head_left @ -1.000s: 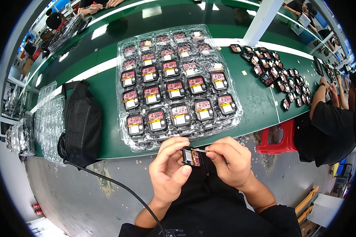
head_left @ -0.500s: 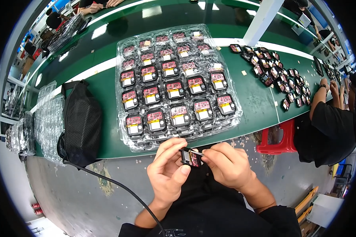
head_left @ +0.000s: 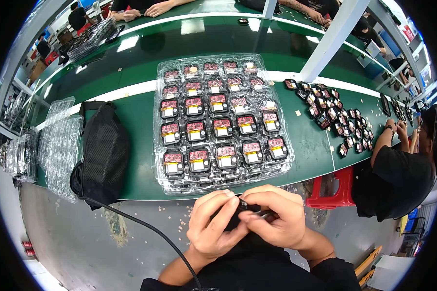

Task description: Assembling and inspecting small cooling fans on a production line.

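We held a small black square device (head_left: 241,209) below the near edge of the green table (head_left: 141,121), our left hand (head_left: 213,228) and right hand (head_left: 276,220) both clenched on it; the clear plastic tray (head_left: 161,127) of similar devices lay just beyond.

A long green workbench (head_left: 141,104) with a pale stripe along it carries a stack of clear plastic trays (head_left: 222,121) at its near edge, the pockets filled with small dark units (red-and-white parts show in each). Toward the left end lies a black mesh bag (head_left: 102,150), overhanging the near edge, and beyond it at that end more clear empty trays (head_left: 58,145) — stacked. Toward the right end loose dark units (head_left: 335,116) lie scattered — some near the far edge.
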`<act>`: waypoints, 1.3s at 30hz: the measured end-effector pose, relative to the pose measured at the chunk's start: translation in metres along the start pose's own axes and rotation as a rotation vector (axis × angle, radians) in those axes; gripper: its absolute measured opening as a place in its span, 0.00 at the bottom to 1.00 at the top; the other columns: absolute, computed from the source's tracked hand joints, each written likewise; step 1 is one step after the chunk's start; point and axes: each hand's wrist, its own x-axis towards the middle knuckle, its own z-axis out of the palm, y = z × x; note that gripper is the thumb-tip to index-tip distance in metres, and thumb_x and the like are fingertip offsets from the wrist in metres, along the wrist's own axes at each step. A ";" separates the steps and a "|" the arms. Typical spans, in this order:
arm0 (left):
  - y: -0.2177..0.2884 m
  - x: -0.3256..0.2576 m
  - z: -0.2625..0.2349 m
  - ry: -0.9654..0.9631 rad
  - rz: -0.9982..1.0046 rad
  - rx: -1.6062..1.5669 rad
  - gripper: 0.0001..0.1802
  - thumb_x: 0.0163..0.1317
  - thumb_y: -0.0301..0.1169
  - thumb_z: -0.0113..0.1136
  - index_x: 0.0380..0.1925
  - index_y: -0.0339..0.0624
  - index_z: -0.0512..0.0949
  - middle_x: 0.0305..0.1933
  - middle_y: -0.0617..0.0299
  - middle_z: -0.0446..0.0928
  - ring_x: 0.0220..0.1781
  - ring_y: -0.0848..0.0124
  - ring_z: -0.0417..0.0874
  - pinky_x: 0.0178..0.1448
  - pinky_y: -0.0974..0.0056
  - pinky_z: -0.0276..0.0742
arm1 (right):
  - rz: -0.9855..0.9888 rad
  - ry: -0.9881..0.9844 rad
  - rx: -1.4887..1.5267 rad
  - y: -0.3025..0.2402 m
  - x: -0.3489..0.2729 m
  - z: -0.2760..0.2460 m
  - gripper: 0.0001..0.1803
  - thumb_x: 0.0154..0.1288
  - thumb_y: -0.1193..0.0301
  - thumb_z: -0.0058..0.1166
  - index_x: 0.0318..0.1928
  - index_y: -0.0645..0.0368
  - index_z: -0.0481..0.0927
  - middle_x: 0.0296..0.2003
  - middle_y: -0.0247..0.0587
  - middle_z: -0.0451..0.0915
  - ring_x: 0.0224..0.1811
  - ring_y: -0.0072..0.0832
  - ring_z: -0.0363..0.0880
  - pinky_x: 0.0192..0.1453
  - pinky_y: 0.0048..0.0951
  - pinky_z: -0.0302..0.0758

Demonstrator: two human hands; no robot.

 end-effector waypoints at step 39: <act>0.012 -0.033 0.005 -0.066 -0.328 -0.150 0.23 0.59 0.26 0.71 0.54 0.31 0.79 0.57 0.43 0.79 0.56 0.52 0.83 0.61 0.55 0.81 | 0.041 -0.285 -0.960 0.032 0.129 -0.058 0.27 0.59 0.82 0.48 0.60 0.54 0.82 0.67 0.38 0.77 0.54 0.48 0.85 0.55 0.48 0.83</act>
